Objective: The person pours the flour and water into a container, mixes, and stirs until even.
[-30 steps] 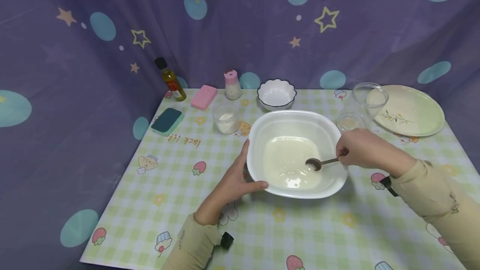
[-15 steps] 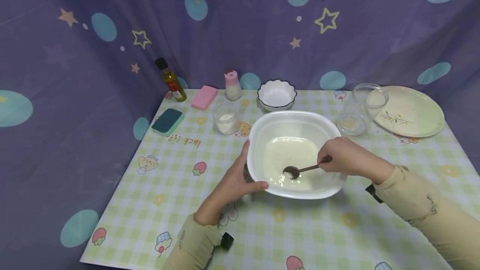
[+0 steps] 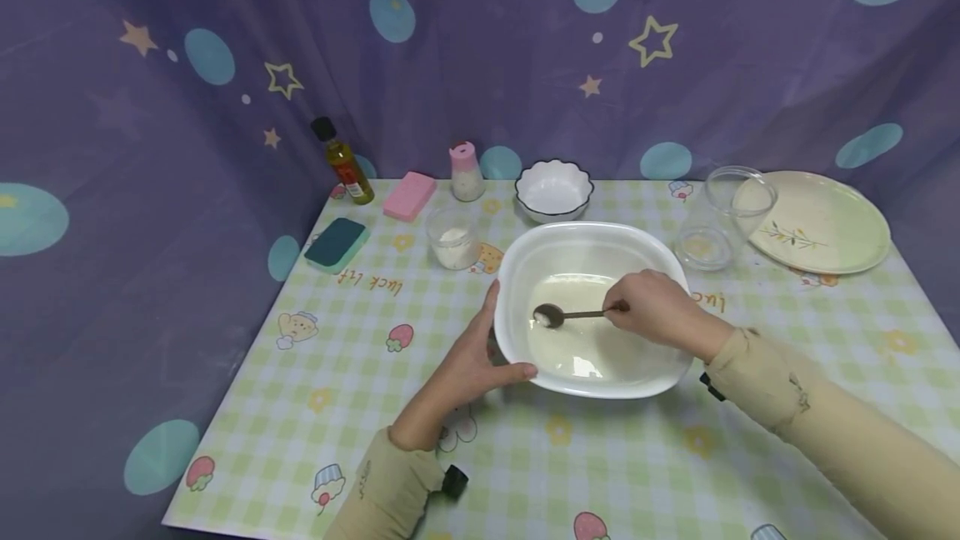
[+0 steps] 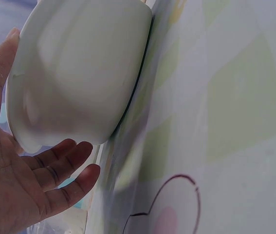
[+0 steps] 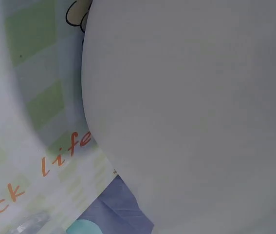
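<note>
A large white bowl point(image 3: 660, 261) with pale liquid in it sits in the middle of the checked tablecloth. My left hand point(image 3: 471, 361) holds its near-left rim, thumb over the edge; the left wrist view shows the bowl's outer wall point(image 4: 79, 68) against my palm point(image 4: 16, 190). My right hand point(image 3: 652, 307) reaches over the bowl and pinches the handle of a metal spoon point(image 3: 558, 315). The spoon's head lies at the left side of the liquid with a bit of white on it. The right wrist view is filled by the bowl's wall point(image 5: 191, 107).
Behind the bowl stand a small scalloped white bowl point(image 3: 553, 188), a glass of white powder point(image 3: 452, 236), a pink-capped shaker point(image 3: 465, 171), an oil bottle point(image 3: 342, 159), a pink sponge point(image 3: 408, 194) and a teal sponge point(image 3: 335, 242). At right: glass cups point(image 3: 723, 215) and a plate point(image 3: 821, 219).
My right hand has swept the spoon through the liquid from the bowl's right side to its left. The left hand and the bowl have stayed put.
</note>
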`<action>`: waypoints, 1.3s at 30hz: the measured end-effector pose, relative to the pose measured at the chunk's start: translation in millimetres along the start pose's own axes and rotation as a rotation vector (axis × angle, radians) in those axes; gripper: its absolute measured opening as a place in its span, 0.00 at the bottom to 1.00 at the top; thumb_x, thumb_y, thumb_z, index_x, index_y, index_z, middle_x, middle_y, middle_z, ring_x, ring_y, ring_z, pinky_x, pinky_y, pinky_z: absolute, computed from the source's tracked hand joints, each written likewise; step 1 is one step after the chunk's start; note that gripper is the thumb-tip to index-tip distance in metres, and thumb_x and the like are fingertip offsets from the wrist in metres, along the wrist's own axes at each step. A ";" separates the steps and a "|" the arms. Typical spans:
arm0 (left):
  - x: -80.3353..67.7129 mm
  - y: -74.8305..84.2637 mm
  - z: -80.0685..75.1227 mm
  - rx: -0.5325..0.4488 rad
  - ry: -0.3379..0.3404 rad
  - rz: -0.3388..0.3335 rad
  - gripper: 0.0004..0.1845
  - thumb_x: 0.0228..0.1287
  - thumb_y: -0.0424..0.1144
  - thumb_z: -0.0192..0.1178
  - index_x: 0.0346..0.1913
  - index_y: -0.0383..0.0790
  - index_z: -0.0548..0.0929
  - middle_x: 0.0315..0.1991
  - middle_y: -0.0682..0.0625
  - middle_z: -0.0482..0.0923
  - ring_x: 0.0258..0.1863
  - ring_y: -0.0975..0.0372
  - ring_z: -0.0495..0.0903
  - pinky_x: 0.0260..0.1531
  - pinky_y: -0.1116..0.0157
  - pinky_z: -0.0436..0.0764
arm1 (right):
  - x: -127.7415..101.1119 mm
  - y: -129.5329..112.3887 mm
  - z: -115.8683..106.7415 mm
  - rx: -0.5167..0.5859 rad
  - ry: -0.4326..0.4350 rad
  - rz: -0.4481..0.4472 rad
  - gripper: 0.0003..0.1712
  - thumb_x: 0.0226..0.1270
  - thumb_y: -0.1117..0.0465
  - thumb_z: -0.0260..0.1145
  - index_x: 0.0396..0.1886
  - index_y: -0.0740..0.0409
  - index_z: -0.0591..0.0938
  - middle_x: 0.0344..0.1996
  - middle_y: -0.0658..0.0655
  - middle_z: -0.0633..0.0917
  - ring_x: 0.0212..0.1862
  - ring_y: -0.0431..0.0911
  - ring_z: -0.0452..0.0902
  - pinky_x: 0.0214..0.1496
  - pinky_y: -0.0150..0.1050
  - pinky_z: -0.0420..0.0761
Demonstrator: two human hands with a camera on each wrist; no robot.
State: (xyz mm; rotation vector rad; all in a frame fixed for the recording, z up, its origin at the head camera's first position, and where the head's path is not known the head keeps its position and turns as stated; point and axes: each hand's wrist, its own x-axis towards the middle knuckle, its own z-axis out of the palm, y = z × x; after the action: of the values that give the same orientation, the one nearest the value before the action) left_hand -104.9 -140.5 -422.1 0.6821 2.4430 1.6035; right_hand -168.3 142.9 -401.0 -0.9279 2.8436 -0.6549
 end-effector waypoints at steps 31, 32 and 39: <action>-1.0 1.0 0.3 -0.010 -0.001 -0.009 0.64 0.51 0.35 0.75 0.78 0.38 0.35 0.78 0.43 0.40 0.75 0.51 0.49 0.69 0.46 0.54 | -12.1 22.6 -42.1 -0.107 -0.008 0.212 0.07 0.55 0.70 0.65 0.25 0.58 0.88 0.23 0.52 0.84 0.26 0.46 0.73 0.28 0.41 0.74; -0.9 0.9 0.4 -0.012 0.000 -0.005 0.64 0.51 0.35 0.75 0.78 0.38 0.35 0.78 0.43 0.41 0.75 0.51 0.49 0.69 0.45 0.54 | -13.9 22.0 -44.5 -0.114 -0.022 0.209 0.08 0.55 0.70 0.66 0.23 0.56 0.88 0.23 0.51 0.83 0.26 0.46 0.73 0.29 0.40 0.73; -0.7 0.2 0.3 -0.021 0.001 0.004 0.64 0.51 0.37 0.75 0.78 0.39 0.36 0.78 0.43 0.41 0.75 0.51 0.49 0.69 0.46 0.54 | -25.7 17.8 -58.6 -0.127 -0.129 0.186 0.11 0.51 0.69 0.68 0.16 0.50 0.84 0.17 0.45 0.77 0.24 0.43 0.68 0.28 0.39 0.69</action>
State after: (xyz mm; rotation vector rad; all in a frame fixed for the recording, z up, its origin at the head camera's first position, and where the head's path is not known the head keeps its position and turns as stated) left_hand -104.1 -140.5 -422.2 0.6836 2.4230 1.6288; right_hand -169.0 192.5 -356.8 -0.6817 2.8362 -0.3844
